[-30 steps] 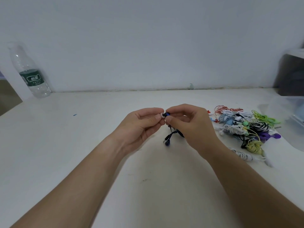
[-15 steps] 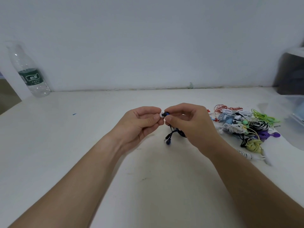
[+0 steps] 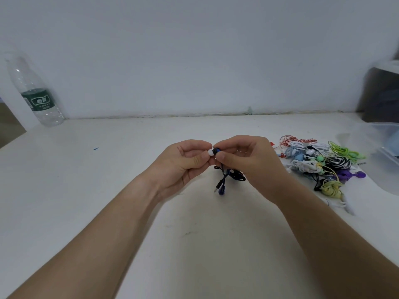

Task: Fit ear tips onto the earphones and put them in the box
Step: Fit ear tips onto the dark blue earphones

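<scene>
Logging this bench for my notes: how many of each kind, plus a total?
Water bottle: 1
Clear box: 1
Dark container: 1
Hands: 2, left hand and right hand
Blue earphone set: 1
White ear tip: 1
Total: 7, tangled pile uncounted

Soft even light, wide-angle edge distortion.

A small white ear tip [image 3: 210, 152], pinched by the left hand [image 3: 183, 165], sits against the nozzle of a blue-and-black earbud [image 3: 216, 151] pinched by the right hand [image 3: 248, 162]. The dark cable [image 3: 235, 176] hangs coiled below, and a second blue earbud [image 3: 221, 192] and jack plug [image 3: 217, 187] dangle lowest. A heap of coloured earphones [image 3: 319, 167] lies to the right, near a clear plastic box [image 3: 386, 137]
</scene>
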The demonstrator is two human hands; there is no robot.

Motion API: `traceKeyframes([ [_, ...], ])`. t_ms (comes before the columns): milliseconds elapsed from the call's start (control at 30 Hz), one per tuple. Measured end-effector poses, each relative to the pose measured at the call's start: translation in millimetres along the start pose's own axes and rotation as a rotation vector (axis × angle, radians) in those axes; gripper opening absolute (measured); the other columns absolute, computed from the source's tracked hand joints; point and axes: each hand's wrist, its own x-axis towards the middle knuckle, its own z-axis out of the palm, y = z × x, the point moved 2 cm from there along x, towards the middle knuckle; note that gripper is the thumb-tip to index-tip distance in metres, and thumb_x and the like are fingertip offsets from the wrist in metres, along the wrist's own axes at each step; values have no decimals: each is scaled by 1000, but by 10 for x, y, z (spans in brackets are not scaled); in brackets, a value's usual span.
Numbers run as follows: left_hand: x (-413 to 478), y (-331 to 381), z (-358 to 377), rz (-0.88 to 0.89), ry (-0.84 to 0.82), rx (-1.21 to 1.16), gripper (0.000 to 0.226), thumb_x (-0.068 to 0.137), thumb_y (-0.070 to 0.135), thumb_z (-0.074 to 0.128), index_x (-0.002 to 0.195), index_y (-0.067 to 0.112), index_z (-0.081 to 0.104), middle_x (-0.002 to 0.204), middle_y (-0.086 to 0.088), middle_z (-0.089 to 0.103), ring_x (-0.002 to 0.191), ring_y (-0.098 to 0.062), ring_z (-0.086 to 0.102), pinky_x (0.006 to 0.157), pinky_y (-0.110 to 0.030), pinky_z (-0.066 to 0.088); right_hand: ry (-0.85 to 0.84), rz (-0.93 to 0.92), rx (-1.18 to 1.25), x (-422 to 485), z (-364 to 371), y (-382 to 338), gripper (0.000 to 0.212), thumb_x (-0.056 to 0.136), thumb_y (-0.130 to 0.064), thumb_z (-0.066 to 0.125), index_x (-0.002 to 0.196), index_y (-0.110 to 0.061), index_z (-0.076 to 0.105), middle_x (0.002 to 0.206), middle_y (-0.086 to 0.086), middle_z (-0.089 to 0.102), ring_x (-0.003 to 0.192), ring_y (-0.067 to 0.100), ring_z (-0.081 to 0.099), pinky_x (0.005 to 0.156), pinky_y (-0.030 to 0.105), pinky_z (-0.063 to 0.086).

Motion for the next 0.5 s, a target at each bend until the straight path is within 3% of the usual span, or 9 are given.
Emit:
traceKeyframes([
  [267, 0, -5, 2, 0, 13, 19, 26, 70, 1, 66, 96, 6, 66, 80, -8, 75, 74, -16, 74, 67, -18, 57, 4, -33, -74, 10, -26, -8, 17, 86, 10, 69, 95, -3, 75, 87, 16, 76, 84, 37, 73, 75, 31, 59],
  [367, 1, -8, 5, 2, 17, 34, 28, 69, 2, 67, 97, 6, 66, 80, -8, 76, 74, -16, 74, 67, -18, 57, 9, -44, -135, 21, -39, -3, 18, 84, 9, 71, 95, -4, 75, 88, 14, 77, 83, 33, 74, 81, 38, 61],
  [500, 0, -16, 0, -1, 22, 41, 28, 69, 3, 68, 97, 6, 67, 82, -8, 76, 76, -17, 75, 67, -18, 58, 10, -56, -208, 25, -40, 3, 18, 83, 7, 73, 94, -8, 76, 85, 7, 78, 80, 26, 75, 79, 35, 62],
])
